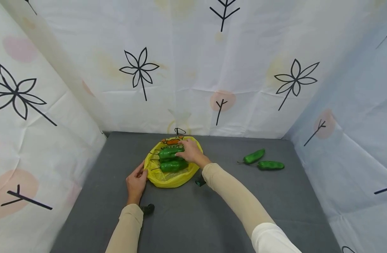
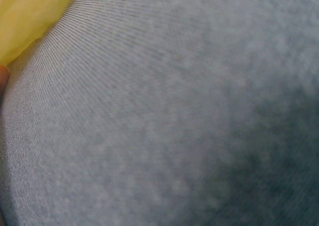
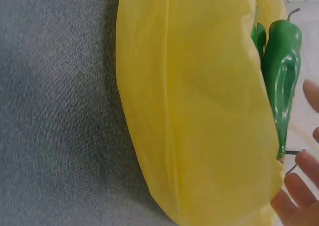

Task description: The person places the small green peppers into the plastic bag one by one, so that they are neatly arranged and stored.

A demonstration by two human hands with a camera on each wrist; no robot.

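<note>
Nearest, two beige sleeves point(image 1: 126, 230) come in from the bottom edge, the right one under a white cuff; a small black object point(image 1: 148, 209) sits at the left wrist, another point(image 1: 200, 181) half under the right sleeve. Grey cloth-like desk point(image 1: 187, 221) beneath. Left hand point(image 1: 136, 182) pinches the left rim of a yellow thin-plastic bag point(image 1: 168, 183), its mouth spread wide. In the bag, long glossy green peppers point(image 1: 172, 166) lie side by side, stems left; the middle one is mostly covered by its neighbours. Right hand point(image 1: 191, 153) is over the far pepper, fingers loosely spread, gripping nothing; it blocks that pepper's right end and part of the bag's orange-and-black print point(image 1: 172, 141). Well apart, right of the right forearm, two loose green peppers point(image 1: 271, 165) lie close together on the desk. Behind, white cloth point(image 1: 187, 59) with black line-drawn plants. Left wrist view: mostly blurred grey surface, bag corner and a fingertip cut off at the edge. Right wrist view: bag wall hides most of the contents; hand cropped at right.
</note>
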